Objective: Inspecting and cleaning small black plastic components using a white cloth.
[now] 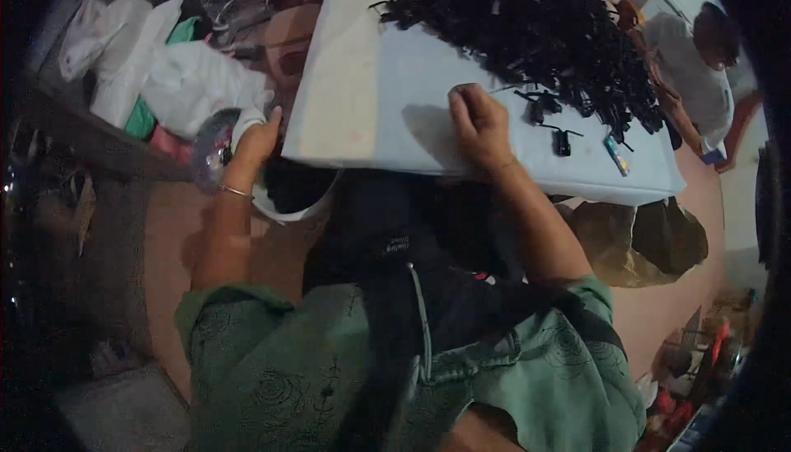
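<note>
My left hand [259,140], with a bangle on its wrist, is beyond the table's left edge with its fingers closed on the edge of a white plastic bag [202,85]. A white-rimmed bucket [284,217] with black contents stands just below it. Over the pale table [346,114], my right hand [479,122] is curled closed, thumb along the bent fingers; anything inside is hidden. To its right lie a few small black parts with short wire-like ends [562,142] and a small blue-and-white packet or tube [615,156]. A large heap of similar black parts [527,15] covers the far side.
Another person [688,56] sits at the right, arms near the heap. An open brown sack [643,238] stands below the table's right front edge. At the far left, more bags surround a round clear container [212,149]. A brown chair [290,40] is behind the table's left edge.
</note>
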`<state>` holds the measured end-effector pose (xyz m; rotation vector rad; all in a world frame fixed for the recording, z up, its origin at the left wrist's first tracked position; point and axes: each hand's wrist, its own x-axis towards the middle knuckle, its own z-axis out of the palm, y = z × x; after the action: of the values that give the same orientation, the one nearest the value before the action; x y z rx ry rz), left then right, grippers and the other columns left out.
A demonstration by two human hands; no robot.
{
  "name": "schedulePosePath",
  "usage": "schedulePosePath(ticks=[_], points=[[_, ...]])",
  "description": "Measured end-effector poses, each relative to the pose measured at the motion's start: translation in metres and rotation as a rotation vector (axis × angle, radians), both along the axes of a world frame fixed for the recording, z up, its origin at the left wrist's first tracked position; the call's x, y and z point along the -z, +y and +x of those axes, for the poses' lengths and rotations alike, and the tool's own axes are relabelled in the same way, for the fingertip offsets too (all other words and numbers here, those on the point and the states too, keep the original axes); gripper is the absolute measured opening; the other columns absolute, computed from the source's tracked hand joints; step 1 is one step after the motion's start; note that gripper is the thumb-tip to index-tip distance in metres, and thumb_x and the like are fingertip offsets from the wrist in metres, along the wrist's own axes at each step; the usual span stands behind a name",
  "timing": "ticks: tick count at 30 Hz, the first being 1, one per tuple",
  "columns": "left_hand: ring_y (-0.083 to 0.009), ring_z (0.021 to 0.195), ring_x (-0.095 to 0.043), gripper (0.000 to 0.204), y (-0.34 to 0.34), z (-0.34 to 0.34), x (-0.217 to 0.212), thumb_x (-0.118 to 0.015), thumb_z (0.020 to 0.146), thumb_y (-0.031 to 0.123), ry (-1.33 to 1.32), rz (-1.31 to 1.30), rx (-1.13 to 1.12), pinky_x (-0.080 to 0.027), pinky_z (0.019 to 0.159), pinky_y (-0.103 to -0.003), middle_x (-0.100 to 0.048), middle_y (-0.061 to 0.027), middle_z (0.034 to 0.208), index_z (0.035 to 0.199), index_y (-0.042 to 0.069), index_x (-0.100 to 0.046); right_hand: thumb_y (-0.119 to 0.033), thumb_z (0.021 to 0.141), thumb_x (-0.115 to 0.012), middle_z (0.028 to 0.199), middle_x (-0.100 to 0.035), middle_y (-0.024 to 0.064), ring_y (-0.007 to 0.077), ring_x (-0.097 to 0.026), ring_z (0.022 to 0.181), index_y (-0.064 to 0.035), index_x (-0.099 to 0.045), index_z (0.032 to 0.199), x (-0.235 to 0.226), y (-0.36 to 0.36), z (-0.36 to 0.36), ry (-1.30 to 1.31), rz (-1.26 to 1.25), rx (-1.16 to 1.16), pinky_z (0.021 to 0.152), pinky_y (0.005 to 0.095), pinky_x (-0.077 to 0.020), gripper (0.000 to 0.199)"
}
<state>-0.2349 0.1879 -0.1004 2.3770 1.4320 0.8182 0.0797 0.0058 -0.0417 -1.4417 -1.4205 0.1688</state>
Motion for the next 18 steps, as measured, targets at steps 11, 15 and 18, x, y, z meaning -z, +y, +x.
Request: schedulePosePath(ticks=[11,15,18], points=[[-0.0311,0.099,-0.052,0.058,-0.086,0.022,-0.09,-0.04,0.085,0.049,-0.108,-0.508,-0.397,-0.038,0.084,-0.036,-0.055,-0.0247,0.105,0.104,-0.003,-0.056,-0.01,0.083,-0.053,0.06,-0.051,0.0041,0.009,-0.046,0.054,-0.0017,-0.054,0.081,0.011,-0.092,0.018,-0.198,0.077,0.164,0.051,0.0234,-0.0394,0.008],[-0.0258,0.101,-0.051,0.04,-0.101,0.069,-0.074,-0.048,0.085,0.031,-0.377,-0.243,0.199,-0.038,0.087,-0.034,-0.054,-0.0178,0.109,0.111,0.001,-0.052,-0.01,0.081,-0.055,0.061,-0.053,0.0073,0.0095,-0.047,0.052,-0.0023,-0.055,0.085,0.008,-0.132,0.069,0.042,-0.21,0.528,0.049,0.0241,-0.0389,0.009],[-0.0259,0.093,-0.053,0.031,-0.122,0.147,-0.098,-0.053,0.079,0.012,-0.188,0.116,0.564,-0.041,0.083,-0.034,-0.055,-0.0158,0.1,0.109,0.004,-0.052,-0.011,0.08,-0.056,0.063,-0.055,0.011,0.0139,-0.049,0.051,-0.0033,-0.055,0.091,0.001,-0.15,0.105,-0.073,-0.194,0.704,0.049,0.0272,-0.04,0.013]])
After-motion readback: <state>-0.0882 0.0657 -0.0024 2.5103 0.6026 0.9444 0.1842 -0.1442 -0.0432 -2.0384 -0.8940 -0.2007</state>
